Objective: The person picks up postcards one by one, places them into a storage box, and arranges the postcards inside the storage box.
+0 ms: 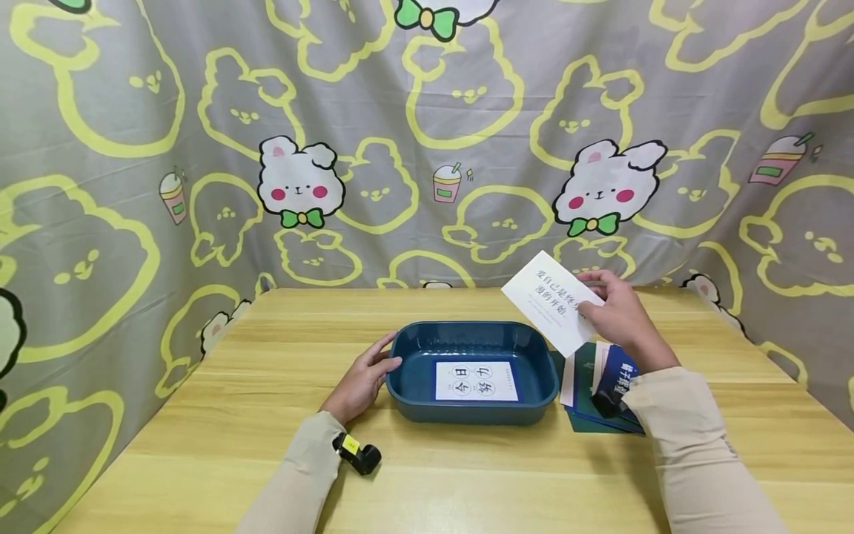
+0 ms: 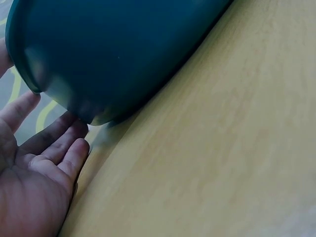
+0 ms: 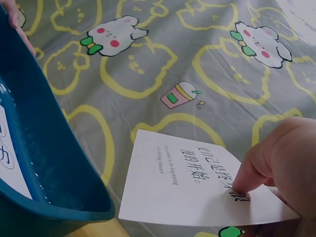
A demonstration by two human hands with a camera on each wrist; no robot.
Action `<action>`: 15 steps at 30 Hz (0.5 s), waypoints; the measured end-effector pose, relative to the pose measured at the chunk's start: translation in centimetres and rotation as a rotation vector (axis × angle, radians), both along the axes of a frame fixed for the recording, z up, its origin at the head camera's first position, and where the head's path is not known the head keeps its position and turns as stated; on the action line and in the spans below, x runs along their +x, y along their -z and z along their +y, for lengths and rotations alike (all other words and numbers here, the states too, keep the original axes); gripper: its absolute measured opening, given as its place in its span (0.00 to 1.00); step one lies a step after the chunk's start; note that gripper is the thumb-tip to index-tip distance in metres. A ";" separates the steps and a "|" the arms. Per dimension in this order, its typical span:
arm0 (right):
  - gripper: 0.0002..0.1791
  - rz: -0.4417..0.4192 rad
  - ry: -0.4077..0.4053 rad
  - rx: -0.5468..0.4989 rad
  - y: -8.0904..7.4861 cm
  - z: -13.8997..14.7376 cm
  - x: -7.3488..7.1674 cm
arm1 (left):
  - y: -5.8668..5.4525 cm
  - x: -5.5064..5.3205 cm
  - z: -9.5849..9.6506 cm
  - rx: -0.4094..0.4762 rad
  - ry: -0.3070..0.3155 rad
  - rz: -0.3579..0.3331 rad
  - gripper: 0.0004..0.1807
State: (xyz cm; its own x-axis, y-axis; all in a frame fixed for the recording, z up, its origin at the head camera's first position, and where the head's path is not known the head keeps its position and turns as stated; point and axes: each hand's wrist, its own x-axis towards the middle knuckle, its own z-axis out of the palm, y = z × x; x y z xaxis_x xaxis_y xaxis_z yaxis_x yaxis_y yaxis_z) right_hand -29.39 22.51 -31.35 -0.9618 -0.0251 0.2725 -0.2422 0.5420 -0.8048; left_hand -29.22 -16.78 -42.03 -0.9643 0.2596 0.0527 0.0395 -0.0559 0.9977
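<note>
At the left end of a dark teal plastic basin (image 1: pixel 472 414), my left hand (image 1: pixel 360 382) holds the rim, its thumb on the edge. Other fingers (image 2: pixel 74 158) touch the basin's outer wall in the left wrist view. Inside the basin lies a white card with a blue border (image 1: pixel 477 380), printed with large circled characters. My right hand (image 1: pixel 620 315) pinches a white printed card (image 1: pixel 550 304) by one edge, thumb on its printed face. This card is tilted in the air above the basin's right end.
Right of the basin, under my right forearm, several overlapping cards (image 1: pixel 583 378) in green, pink and blue lie on the wooden table (image 1: pixel 467 475); the forearm partly hides them. A patterned grey curtain (image 1: pixel 373 96) hangs behind the table and at both sides.
</note>
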 end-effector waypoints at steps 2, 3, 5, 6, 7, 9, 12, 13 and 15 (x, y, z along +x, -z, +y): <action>0.28 -0.004 -0.011 0.006 0.1 -0.2 0.0 | 0.1 0.0 0.0 -0.001 0.001 0.002 0.32; 0.28 -0.008 -0.013 0.011 0.1 -0.3 0.0 | 0.1 0.0 0.0 0.001 0.002 0.001 0.32; 0.28 -0.016 -0.021 0.012 0.1 -0.5 0.0 | 0.1 0.0 0.0 0.000 0.003 0.001 0.32; 0.28 -0.015 -0.027 0.011 0.1 -0.6 0.1 | 0.1 0.0 0.0 -0.002 0.004 0.000 0.32; 0.28 -0.016 -0.034 0.010 0.1 -0.7 0.1 | 0.2 -0.1 0.0 -0.001 0.005 0.000 0.32; 0.27 -0.014 -0.048 0.010 0.1 -0.9 0.1 | 0.2 -0.1 0.0 -0.001 0.008 0.001 0.32; 0.27 -0.011 -0.070 0.019 0.2 -1.2 0.0 | 0.2 -0.1 -0.1 -0.003 0.009 0.007 0.32; 0.27 -0.011 -0.076 0.020 0.3 -1.2 0.0 | 0.2 -0.1 -0.1 -0.003 0.009 0.007 0.32; 0.27 -0.011 -0.080 0.026 0.4 -1.4 0.0 | 0.2 -0.1 -0.1 -0.006 0.011 0.010 0.32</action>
State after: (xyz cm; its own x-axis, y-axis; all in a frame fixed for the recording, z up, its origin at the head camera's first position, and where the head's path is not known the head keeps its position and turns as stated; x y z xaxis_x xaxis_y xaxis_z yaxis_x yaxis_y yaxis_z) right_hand -29.37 21.12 -31.73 -0.9594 -0.1093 0.2600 -0.2768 0.5422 -0.7934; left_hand -29.32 -16.84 -42.20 -0.9609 0.2702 0.0612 0.0493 -0.0508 0.9975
